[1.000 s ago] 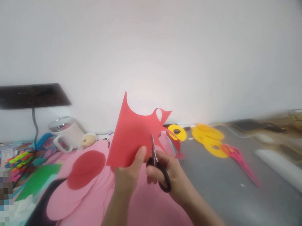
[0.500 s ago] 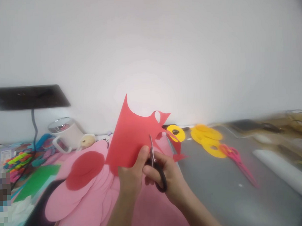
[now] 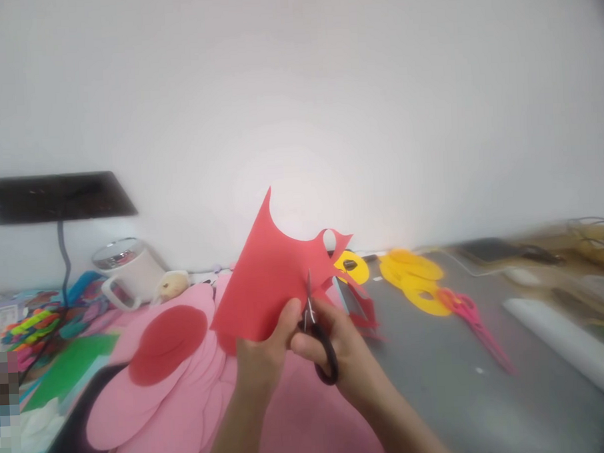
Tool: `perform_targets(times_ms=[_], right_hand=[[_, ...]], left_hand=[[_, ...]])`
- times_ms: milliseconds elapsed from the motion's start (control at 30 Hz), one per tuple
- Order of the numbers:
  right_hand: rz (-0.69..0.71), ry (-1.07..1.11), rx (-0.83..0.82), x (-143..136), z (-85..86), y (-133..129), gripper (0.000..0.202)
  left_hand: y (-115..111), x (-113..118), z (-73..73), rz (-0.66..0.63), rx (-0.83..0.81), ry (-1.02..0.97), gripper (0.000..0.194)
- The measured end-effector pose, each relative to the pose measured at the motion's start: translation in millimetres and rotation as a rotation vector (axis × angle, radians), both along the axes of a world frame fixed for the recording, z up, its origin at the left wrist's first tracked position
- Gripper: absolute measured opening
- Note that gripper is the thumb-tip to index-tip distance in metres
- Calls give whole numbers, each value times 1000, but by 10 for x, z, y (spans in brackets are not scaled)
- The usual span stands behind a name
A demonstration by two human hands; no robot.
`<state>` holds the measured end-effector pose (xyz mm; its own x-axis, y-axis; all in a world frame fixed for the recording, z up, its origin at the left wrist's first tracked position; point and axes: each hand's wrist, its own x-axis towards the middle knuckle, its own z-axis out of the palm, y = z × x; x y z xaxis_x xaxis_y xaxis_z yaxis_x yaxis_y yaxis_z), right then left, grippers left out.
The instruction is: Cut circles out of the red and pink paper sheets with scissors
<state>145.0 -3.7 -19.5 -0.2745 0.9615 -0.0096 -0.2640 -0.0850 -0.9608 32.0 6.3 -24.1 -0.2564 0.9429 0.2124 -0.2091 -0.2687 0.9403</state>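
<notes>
My left hand (image 3: 268, 341) grips the lower edge of a red sheet of paper (image 3: 269, 275), thumb on top. The sheet stands tilted up, with curved cut-outs along its upper edge and loose strips trailing at its right. In my right hand (image 3: 345, 348) is a pair of black-handled scissors (image 3: 326, 359), fingers through the loops. Its blades point up and lie at the paper, close to my left thumb. Red paper ovals (image 3: 169, 342) rest on a spread of pink paper ovals (image 3: 125, 418) to the left of my hands.
Yellow paper rings (image 3: 414, 275) and pink scissors (image 3: 479, 329) lie on the grey mat (image 3: 429, 394) at right, beside a white roll (image 3: 562, 349). A lidded white mug (image 3: 134, 277), green paper (image 3: 71, 370) and a dark flat panel on a stem (image 3: 55, 197) are at left.
The red sheet and both hands have shifted slightly right. The scissors' blades have moved a little along the paper, and the trailing strips hang differently at the right.
</notes>
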Motion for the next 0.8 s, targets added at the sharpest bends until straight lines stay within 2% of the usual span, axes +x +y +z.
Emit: perform_targets(times_ms=[200, 433, 600, 800], right_hand=[[11, -24, 11, 5, 8, 4, 37], [1, -60, -7, 8, -13, 6, 33], [-7, -83, -23, 4, 7, 1, 32], [0, -62, -42, 6, -3, -7, 28]], left_hand=[[6, -5, 28, 20, -21, 17, 15], [3, -25, 7, -50, -35, 68, 30], [20, -49, 12, -20, -27, 69, 23], [6, -38, 56, -28, -41, 96, 26]])
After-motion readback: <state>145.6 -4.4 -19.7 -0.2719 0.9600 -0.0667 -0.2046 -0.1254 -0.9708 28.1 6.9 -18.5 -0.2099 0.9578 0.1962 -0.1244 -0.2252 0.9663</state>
